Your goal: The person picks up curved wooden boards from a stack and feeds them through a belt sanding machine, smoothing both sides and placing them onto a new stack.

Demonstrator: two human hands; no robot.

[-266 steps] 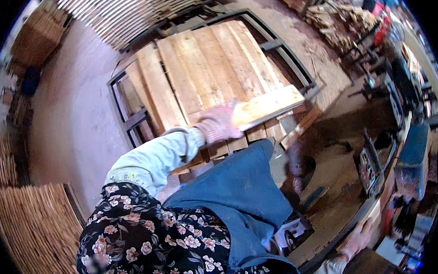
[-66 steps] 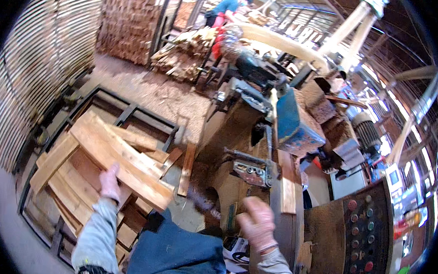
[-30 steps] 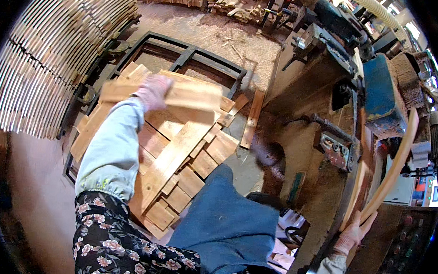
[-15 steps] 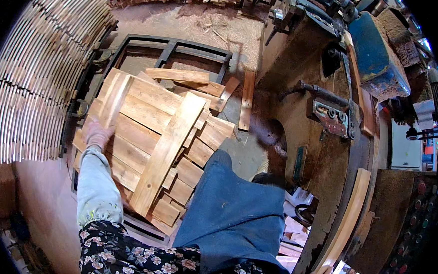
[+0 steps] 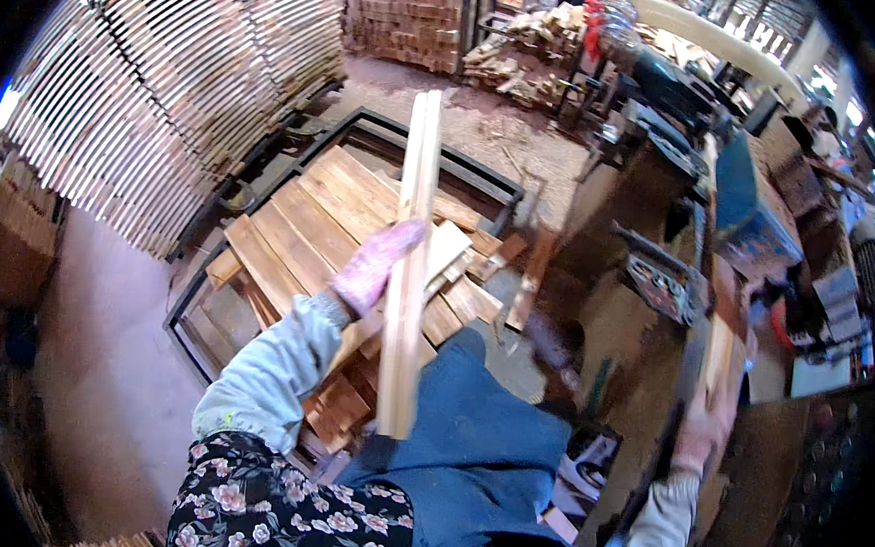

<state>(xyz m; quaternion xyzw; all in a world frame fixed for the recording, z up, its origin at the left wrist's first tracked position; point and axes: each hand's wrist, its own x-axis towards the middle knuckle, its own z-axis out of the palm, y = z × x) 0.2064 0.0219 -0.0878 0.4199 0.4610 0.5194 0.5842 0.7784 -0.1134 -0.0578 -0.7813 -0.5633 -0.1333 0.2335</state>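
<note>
My left hand [image 5: 376, 266], in a pinkish glove, is closed around a long pale wooden plank [image 5: 403, 362]. A lengthwise line runs down it; I cannot tell whether it is one plank or two together. The plank stands steeply in the view, above a pile of boards [image 5: 300, 227] and partly in front of my blue apron. Over on the right, my right hand [image 5: 705, 430] is closed at the near end of another wooden board [image 5: 717, 356], which lies along the bed of a brown machine. Its fingers are slightly blurred.
The boards rest on a dark metal frame cart [image 5: 191, 344]. Tall stacks of slats [image 5: 169, 77] rise at the left. A loose board [image 5: 530, 279] lies between cart and machine [image 5: 601, 223]. A blue housing [image 5: 754, 208] sits over the machine bed, and a button panel [image 5: 816, 477] is at the lower right.
My left hand has lifted a plank from the pile and brought it rightward. My right hand and its board have moved forward along the machine. The whole view has shifted.
</note>
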